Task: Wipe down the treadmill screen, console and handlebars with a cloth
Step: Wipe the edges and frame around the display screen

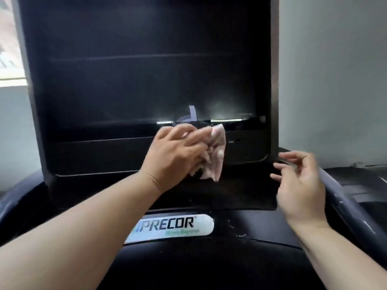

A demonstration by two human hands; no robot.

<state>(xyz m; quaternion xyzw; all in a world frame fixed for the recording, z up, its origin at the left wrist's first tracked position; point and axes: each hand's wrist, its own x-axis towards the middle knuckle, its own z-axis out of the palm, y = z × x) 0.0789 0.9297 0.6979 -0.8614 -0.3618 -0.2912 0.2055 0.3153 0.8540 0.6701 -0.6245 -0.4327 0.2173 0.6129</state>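
Observation:
A big dark treadmill screen (146, 59) fills the upper middle of the head view, framed by a black console (240, 222) with a silver brand badge. My left hand (176, 151) presses a crumpled pale pink cloth (216, 155) against the lower centre of the screen panel, below the display's bottom edge. My right hand (299, 185) hovers at the panel's lower right corner with fingers spread and nothing in them. A dark grey handlebar (351, 206) slopes down at the right, just beyond that hand.
A light grey wall (335, 70) stands behind the console on the right. A bright window (8, 49) shows at the upper left. The left handlebar (12, 206) curves down at the left edge. Small white specks lie on the console beside the badge.

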